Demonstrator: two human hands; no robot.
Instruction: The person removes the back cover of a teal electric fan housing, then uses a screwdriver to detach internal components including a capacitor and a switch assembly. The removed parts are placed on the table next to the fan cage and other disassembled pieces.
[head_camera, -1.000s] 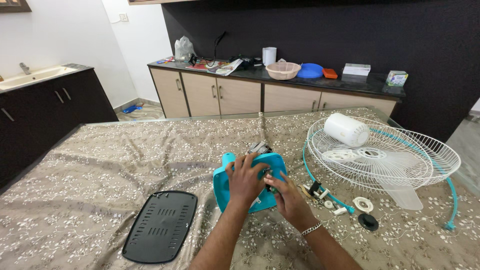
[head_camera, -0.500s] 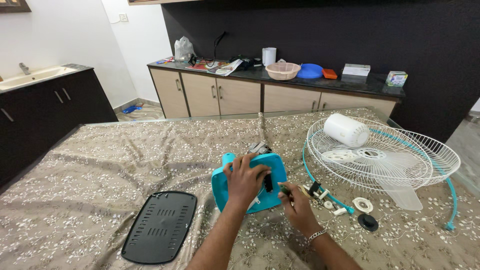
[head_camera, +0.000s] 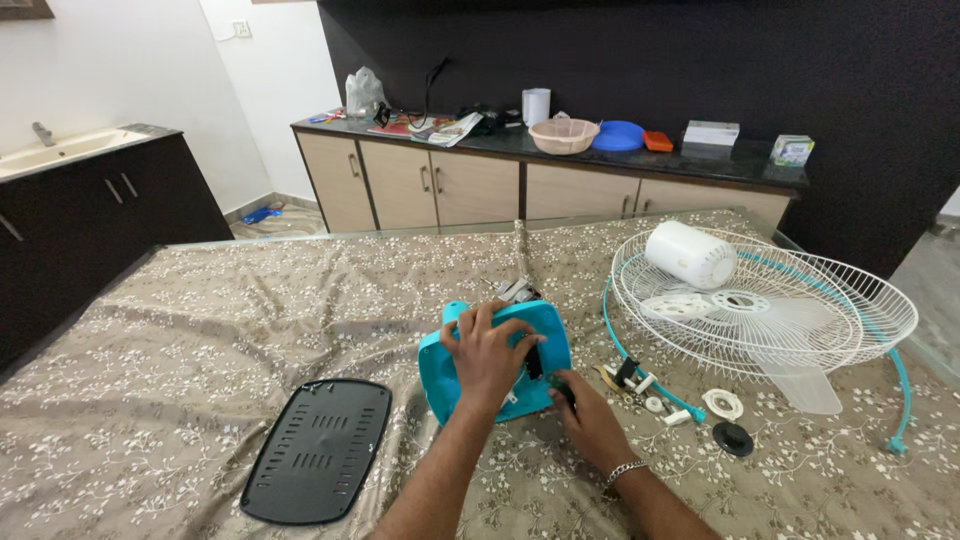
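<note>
the teal housing (head_camera: 497, 362) is steadied on the table (head_camera: 200, 330) by the left hand (head_camera: 484, 352), fingers clasped over it; a small dark part (head_camera: 563, 389) is pinched in the right hand (head_camera: 590, 420) at its edge.

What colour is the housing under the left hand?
Teal blue housing, under the left hand; head view.

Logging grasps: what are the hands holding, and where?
Left hand grips the teal housing across its upper face, fingers spread over the top edge. Right hand pinches a small dark part at the housing's lower right edge; what part, cannot tell.
</note>
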